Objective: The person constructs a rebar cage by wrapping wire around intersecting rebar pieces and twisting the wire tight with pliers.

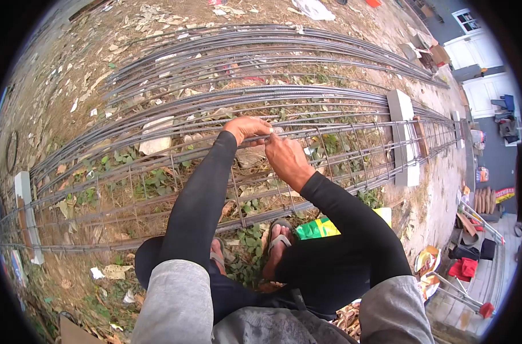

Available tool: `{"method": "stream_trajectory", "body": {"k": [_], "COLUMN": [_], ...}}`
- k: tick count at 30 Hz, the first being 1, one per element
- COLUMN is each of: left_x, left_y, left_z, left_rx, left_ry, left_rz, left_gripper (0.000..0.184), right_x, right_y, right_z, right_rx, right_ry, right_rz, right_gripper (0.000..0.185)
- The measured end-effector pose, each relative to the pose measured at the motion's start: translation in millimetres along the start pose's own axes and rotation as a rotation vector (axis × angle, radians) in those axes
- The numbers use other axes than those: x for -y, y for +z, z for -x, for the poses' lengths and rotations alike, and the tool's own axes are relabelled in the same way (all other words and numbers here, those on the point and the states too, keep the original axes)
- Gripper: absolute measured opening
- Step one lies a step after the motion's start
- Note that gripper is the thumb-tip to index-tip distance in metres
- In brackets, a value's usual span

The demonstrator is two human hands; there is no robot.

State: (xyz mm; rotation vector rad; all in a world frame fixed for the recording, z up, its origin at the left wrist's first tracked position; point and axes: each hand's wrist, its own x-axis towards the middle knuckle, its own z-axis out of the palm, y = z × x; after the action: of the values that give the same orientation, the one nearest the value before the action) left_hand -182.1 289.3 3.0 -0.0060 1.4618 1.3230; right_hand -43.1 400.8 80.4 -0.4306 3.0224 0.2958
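A long cage of steel bars [324, 195] with square stirrups [361, 150] lies across the view, raised on a pale block [406, 146] at the right and another [28, 212] at the left. My left hand [248, 129] is at the cage's far upper bar, its fingers pinched together. Close beside it, nearly touching, my right hand [288, 157] has its fingers curled at the same bar. Whatever lies between the fingertips is too small to make out.
Loose steel bars [261, 39] lie beyond the cage. A green and yellow bag [318, 228] is near my sandalled feet [279, 236]. Bags, tools and red cloth [464, 268] lie at the right, by a grey wall with white doors.
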Motion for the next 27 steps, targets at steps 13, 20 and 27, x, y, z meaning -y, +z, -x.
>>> {"method": "stream_trajectory", "body": {"k": [13,20,27], "left_x": [19,16,13], "left_y": [4,0,9], "left_z": [-104,-72,-42], "left_rx": [0.186,0.125,-0.341], "left_ry": [0.107,0.157,0.229], "left_rz": [-0.273,-0.318,-0.685], "left_gripper": [0.018,0.020,0.041], "right_x": [20,2,-2], "right_y": [15,71,81], "right_z": [8,-18,-6], "right_rx": [0.063,0.135,0.000], "right_ry": [0.025,0.135,0.172], "right_rz": [0.053,-0.273,-0.270], "right_gripper": [0.010,0.034,0.009]}}
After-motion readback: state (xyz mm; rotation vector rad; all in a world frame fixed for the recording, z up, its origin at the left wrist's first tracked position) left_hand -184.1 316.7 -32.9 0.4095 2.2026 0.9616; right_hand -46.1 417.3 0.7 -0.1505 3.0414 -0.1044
